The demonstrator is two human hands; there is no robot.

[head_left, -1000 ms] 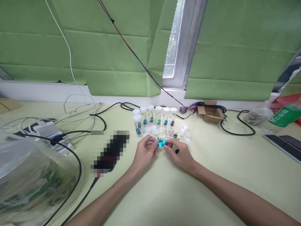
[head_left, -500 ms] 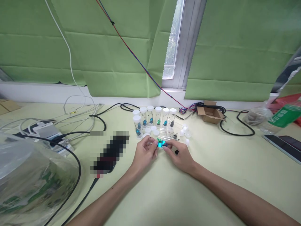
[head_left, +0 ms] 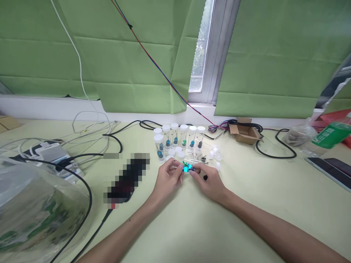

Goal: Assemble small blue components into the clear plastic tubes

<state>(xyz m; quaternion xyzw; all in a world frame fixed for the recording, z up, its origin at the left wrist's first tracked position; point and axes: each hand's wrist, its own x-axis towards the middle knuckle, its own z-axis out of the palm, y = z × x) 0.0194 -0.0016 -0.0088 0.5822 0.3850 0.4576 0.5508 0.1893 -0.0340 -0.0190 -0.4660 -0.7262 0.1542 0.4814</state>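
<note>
My left hand (head_left: 168, 178) pinches the left side of a small bright blue and green piece (head_left: 187, 167) above the table. From the other side, my right hand (head_left: 210, 182) has its thumb and forefinger closed on the right end, where a darker blue bit shows. The fingers partly cover the piece, so its exact kind is unclear. Just beyond the hands stand several clear vials (head_left: 184, 133) with white caps, holding small blue, green or dark parts with thin leads. Loose white caps (head_left: 181, 155) lie between the vials and my hands. A small black part (head_left: 205, 177) lies beside my right hand.
On the left are a clear plastic bag (head_left: 35, 212), tangled cables (head_left: 87, 128) and a blurred-out dark device (head_left: 127, 179). An open cardboard box (head_left: 245, 136) stands at the back right. Farther right lie a green-labelled bottle (head_left: 326, 137) and phones (head_left: 329, 171).
Both hands keep the same grip on the small blue and green piece. The whole view has shifted slightly; nothing on the table has visibly moved.
</note>
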